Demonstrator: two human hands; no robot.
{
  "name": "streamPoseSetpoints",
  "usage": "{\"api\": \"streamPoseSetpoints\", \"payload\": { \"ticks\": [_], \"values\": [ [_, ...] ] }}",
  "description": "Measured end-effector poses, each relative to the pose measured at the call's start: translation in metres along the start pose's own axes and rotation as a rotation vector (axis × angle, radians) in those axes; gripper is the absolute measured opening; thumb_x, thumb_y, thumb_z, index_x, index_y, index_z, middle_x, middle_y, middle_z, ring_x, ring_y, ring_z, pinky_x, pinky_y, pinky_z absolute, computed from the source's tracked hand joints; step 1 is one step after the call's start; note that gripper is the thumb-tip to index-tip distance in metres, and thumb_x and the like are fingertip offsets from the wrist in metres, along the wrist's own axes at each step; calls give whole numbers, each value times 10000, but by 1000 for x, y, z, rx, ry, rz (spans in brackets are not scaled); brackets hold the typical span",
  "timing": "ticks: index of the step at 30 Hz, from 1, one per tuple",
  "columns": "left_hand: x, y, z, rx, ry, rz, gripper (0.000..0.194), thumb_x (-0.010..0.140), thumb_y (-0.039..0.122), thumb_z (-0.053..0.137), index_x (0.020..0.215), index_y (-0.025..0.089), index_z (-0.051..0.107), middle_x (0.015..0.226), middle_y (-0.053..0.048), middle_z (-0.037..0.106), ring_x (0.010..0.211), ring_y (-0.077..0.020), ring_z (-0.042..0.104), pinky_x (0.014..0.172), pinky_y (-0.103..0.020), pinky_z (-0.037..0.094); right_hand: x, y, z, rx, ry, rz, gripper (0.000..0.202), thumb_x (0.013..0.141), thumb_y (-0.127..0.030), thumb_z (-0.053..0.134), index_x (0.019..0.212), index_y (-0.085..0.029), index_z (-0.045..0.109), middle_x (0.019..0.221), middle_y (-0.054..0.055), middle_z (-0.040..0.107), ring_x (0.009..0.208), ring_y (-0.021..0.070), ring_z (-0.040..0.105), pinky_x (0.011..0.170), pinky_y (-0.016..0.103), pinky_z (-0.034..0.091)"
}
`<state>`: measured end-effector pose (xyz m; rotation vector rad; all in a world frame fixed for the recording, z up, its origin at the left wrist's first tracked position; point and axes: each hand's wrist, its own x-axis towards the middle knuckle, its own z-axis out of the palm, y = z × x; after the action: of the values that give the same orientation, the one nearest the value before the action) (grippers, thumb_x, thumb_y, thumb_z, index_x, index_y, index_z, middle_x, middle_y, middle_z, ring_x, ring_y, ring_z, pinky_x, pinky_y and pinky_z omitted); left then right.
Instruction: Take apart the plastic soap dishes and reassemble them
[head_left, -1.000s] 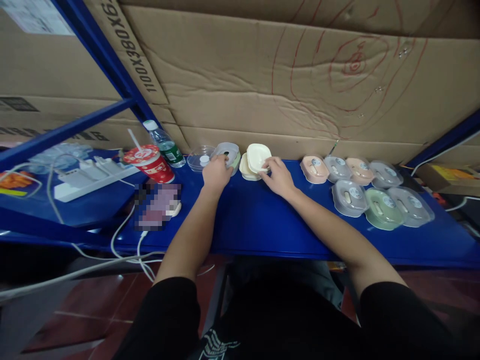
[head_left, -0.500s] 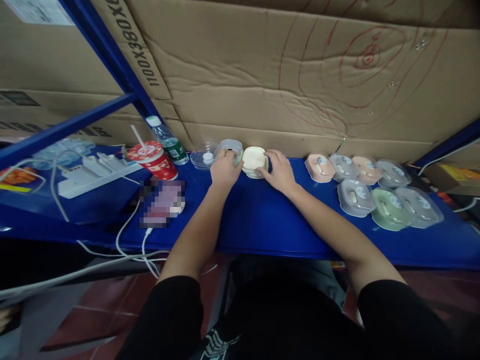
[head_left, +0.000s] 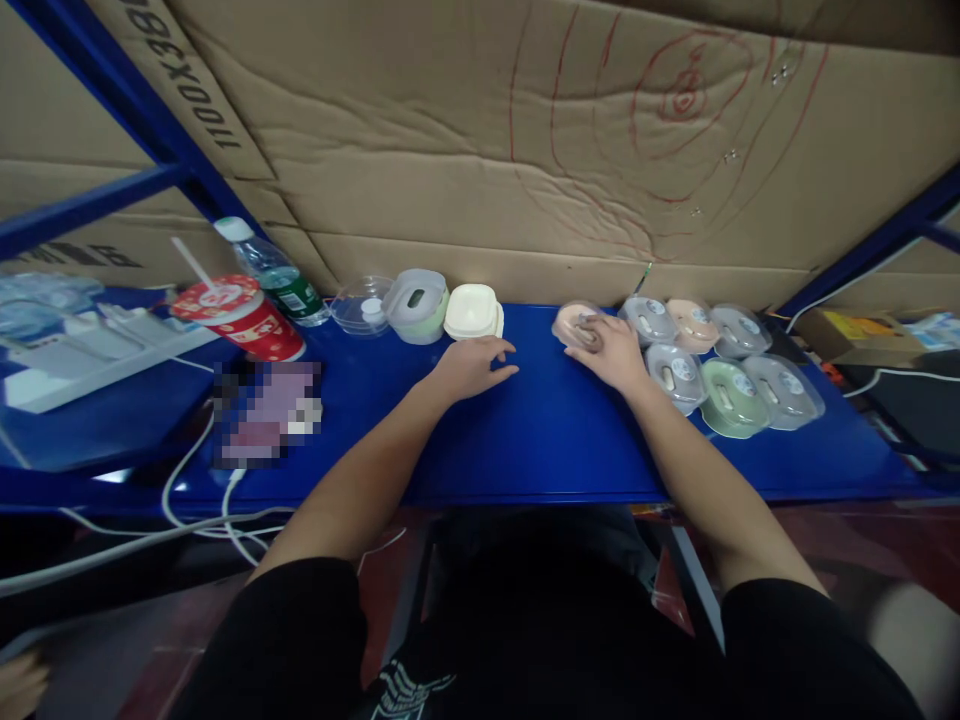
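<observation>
My right hand point(head_left: 611, 352) grips the lid of a pink lidded container point(head_left: 574, 322) on the blue shelf, with its fingers over the top. My left hand point(head_left: 471, 368) hovers just in front of a stack of cream bowls point(head_left: 472, 308), fingers stretched and apart, holding nothing. Left of the cream stack stands a container with a translucent grey lid and a greenish body point(head_left: 417, 305). A clear plastic lid point(head_left: 360, 305) lies beyond it, with a small white round piece on it. To the right of my right hand sit a grey lidded container point(head_left: 651, 320) and another grey one point(head_left: 675, 378).
More lidded containers, a pink one point(head_left: 694, 325) and a green one point(head_left: 735, 398) among them, are grouped at the right. At left stand a red cup with a straw point(head_left: 251, 320), a water bottle point(head_left: 281, 280), a power strip point(head_left: 112, 350) and cables. A cardboard wall point(head_left: 412, 150) closes the back.
My left hand has left the grey-lidded container and come in front of the cream bowls. My right hand has moved from the bowls to the pink container, which has shifted left. The view has turned right.
</observation>
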<state>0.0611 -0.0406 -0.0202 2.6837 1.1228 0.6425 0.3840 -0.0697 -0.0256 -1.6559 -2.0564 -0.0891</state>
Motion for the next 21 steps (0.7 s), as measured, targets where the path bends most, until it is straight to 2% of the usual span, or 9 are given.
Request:
{"api": "streamPoseSetpoints", "payload": {
  "ticks": [3,5,9,12,15,17,19,21],
  "values": [
    [-1,-1,1,-10,8,-3,349,983,399,740,1293,239,736,1123,-58,813,1055,-241,771,891,-358,592,-2,-4,1,127,-44,-35,885,797,-802,785,1497,-276,654,1619,174,563,1505,483,506,1241,733,375],
    [-2,-1,-1,-12,35,-12,370,984,392,746,1319,238,723,1186,-75,796,1094,-248,762,913,-372,603,-3,-6,3,236,-100,-58,958,769,-824,798,1550,-302,610,1663,164,512,1531,471,494,1236,711,411],
    [-4,5,-6,-23,115,-5,596,944,420,812,1475,223,626,1441,-135,679,1176,-271,730,968,-400,619,-4,-15,6,412,-108,-128,931,759,-843,805,1501,-301,656,1610,158,559,1513,427,536,1255,659,431],
    [-5,11,-9,-55,124,-18,714,940,453,819,1567,247,545,1552,-144,591,1092,-244,738,956,-396,632,-5,-25,4,465,-53,-162,915,755,-841,816,1469,-284,683,1585,168,581,1497,419,551,1261,657,427],
    [-5,15,-10,-75,111,-20,661,990,458,756,1582,267,533,1584,-145,561,907,-182,732,904,-388,639,-6,-35,-2,480,22,-166,866,789,-832,793,1469,-309,677,1601,151,577,1487,410,561,1253,664,432],
    [-5,18,-11,-93,123,11,581,1031,448,698,1562,263,554,1569,-140,582,867,-164,722,882,-369,634,-8,-40,-6,498,56,-158,866,811,-833,768,1498,-319,646,1584,145,599,1462,408,584,1234,660,455],
    [-4,19,-13,-97,189,44,446,1078,421,613,1488,243,615,1489,-127,648,956,-186,733,895,-349,620,-9,-44,-9,543,70,-137,933,829,-844,734,1577,-315,560,1559,155,625,1404,410,632,1183,645,507],
    [-4,17,-17,-67,309,25,314,1109,379,535,1331,230,699,1328,-108,727,1083,-216,725,934,-346,599,-11,-47,-11,594,71,-124,1041,848,-861,693,1679,-305,404,1589,180,601,1348,413,670,1125,629,551]
  ]
}}
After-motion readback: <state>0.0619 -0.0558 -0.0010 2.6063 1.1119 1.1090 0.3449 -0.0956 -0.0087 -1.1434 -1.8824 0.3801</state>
